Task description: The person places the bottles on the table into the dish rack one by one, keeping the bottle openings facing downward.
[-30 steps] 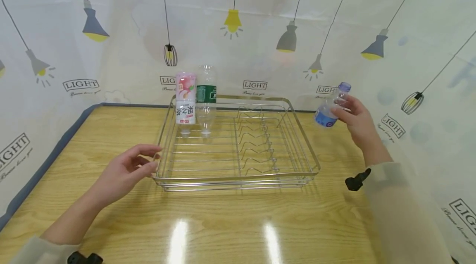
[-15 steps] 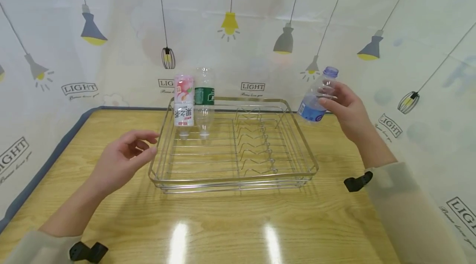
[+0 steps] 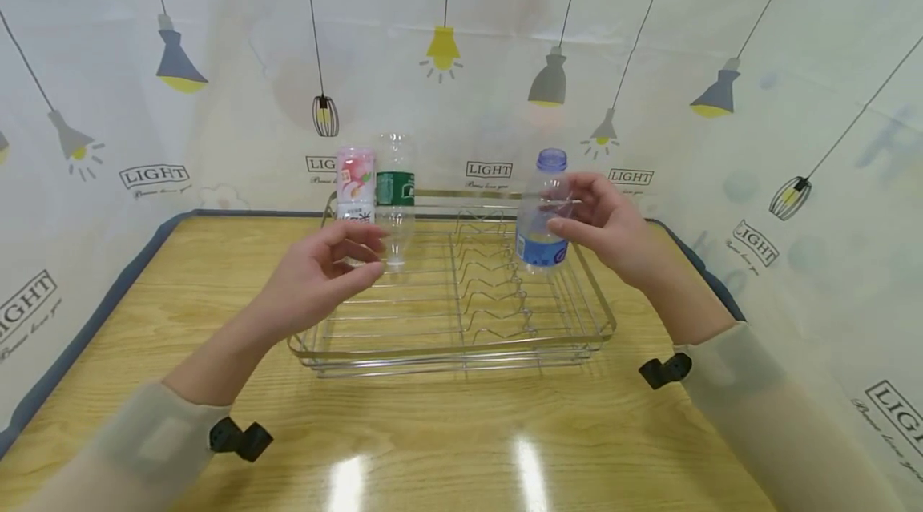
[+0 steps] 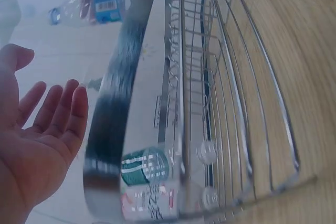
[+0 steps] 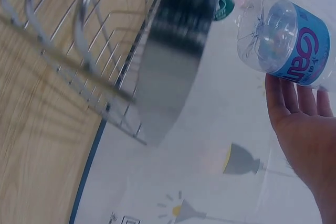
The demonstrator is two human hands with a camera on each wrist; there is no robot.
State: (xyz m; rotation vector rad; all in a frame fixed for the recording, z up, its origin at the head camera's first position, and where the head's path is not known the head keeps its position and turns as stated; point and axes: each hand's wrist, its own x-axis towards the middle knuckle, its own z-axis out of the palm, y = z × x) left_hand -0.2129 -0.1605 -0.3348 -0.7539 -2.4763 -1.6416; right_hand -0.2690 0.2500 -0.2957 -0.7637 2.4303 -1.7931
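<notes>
My right hand [image 3: 613, 235] grips a small clear plastic bottle [image 3: 540, 249] with a blue label, its neck up, over the right part of a metal wire dish rack [image 3: 433, 349]. In the right wrist view the bottle's clear base [image 5: 254, 32] faces the camera, fingers around the label. Over the rack's left side is my left hand [image 3: 313, 276], fingers loosely bent and holding nothing; the left wrist view has its palm [image 4: 39, 156] beside the rack's rim. Two bottles stand neck down in the rack's back left: one with a pink and white label [image 3: 356, 174], one green-labelled [image 3: 396, 187].
The rack stands on a wood-grain table [image 3: 425, 424]. Wavy wire dividers [image 3: 497, 288] run along its right half. A pale backdrop cloth [image 3: 238, 79] printed with lamps hangs behind and at the sides.
My right hand has brought the bottle left from beyond the rack's right side to over the rack, turning it more upright. My left hand has left the rack's left rim and moved right.
</notes>
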